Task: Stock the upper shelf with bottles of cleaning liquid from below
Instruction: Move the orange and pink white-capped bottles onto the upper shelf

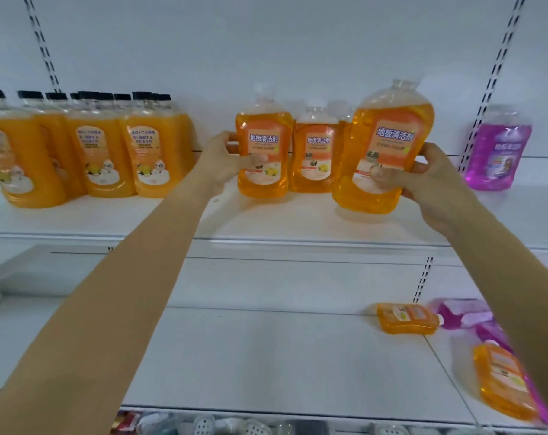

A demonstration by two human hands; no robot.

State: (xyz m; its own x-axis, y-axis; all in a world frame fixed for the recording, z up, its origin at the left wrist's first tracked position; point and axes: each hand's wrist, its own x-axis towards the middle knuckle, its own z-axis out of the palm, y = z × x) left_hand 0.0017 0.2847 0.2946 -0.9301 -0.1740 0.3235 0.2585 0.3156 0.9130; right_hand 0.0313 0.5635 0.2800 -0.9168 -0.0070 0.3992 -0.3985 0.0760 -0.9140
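Our left grip clamps an upright orange bottle on the upper shelf — steadying it, we judge — while our right grip wraps a tilted bottle, label outward, ready to stand alongside; spare bottles lie on the lower shelf.

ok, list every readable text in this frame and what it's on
"地板清洁剂": label of the left bottle, gripped by the left hand.
"地板清洁剂": label of the middle bottle, standing between.
"地板清洁剂": label of the right bottle, gripped by the right hand.
Black-capped bottles, purple bottle, lower-shelf bottles and all finer print: too blurred to read.
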